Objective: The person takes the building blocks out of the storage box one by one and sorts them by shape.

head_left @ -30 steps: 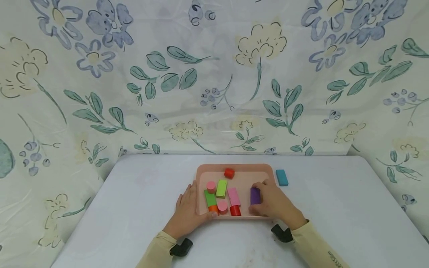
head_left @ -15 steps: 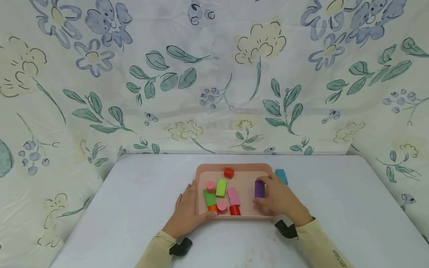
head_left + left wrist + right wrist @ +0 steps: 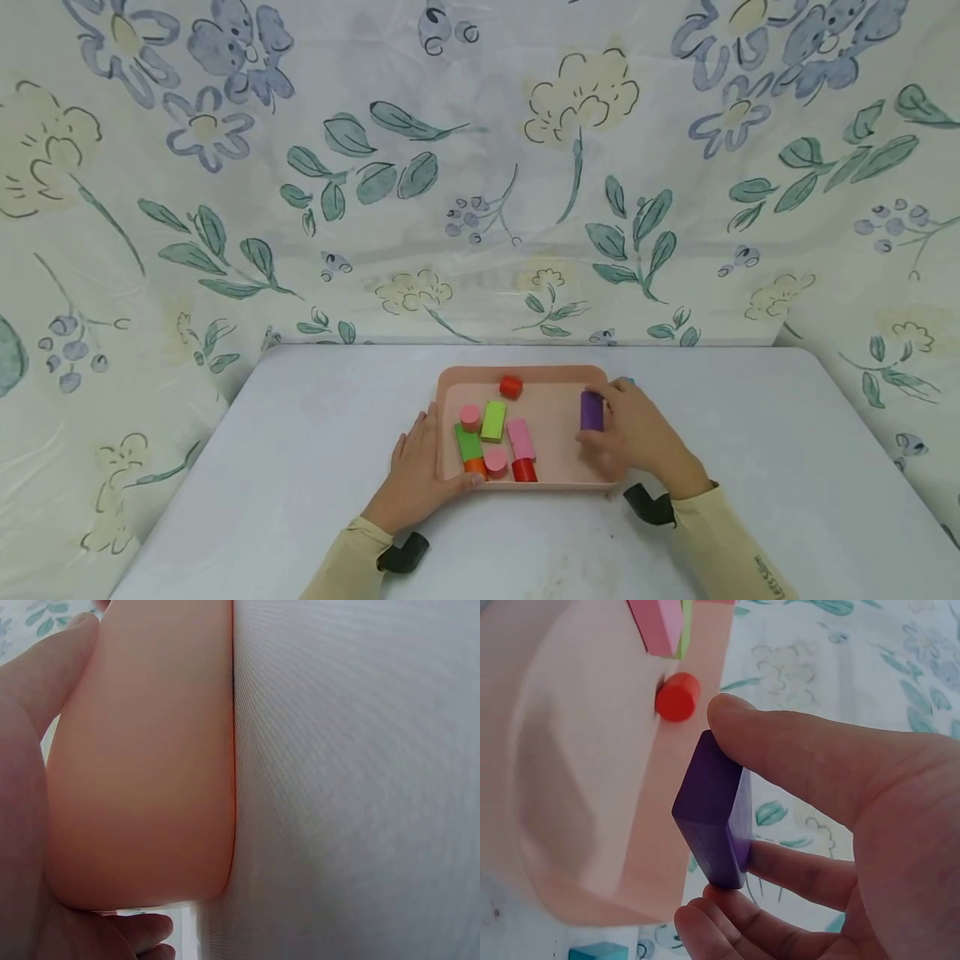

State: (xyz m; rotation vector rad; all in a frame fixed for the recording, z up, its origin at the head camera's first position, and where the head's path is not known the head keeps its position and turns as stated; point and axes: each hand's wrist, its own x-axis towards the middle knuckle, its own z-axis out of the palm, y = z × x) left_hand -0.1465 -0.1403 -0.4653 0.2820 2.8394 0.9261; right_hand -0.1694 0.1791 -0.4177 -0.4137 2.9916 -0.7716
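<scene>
My right hand [image 3: 637, 429] pinches a purple block [image 3: 592, 411] between thumb and fingers over the right part of a peach-coloured tray [image 3: 555, 372]. In the right wrist view the purple block [image 3: 711, 795] is tilted, apart from the tray below it. At the tray's near left corner my left hand [image 3: 416, 479] rests against the outside, its fingers straight along the left side and its thumb on the near rim. The left wrist view shows the tray's wall [image 3: 142, 772] close against this hand.
In the tray lie a light green block [image 3: 493, 421], a green block [image 3: 468, 442], a pink block [image 3: 519, 437], two pink cylinders and some red and orange pieces. A blue block [image 3: 598, 952] lies outside on the white table [image 3: 330, 417], mostly hidden behind my right hand in the head view.
My right hand has moved right and away from me with the purple block, now covering most of the blue block in the head view. The left hand has stayed in place.
</scene>
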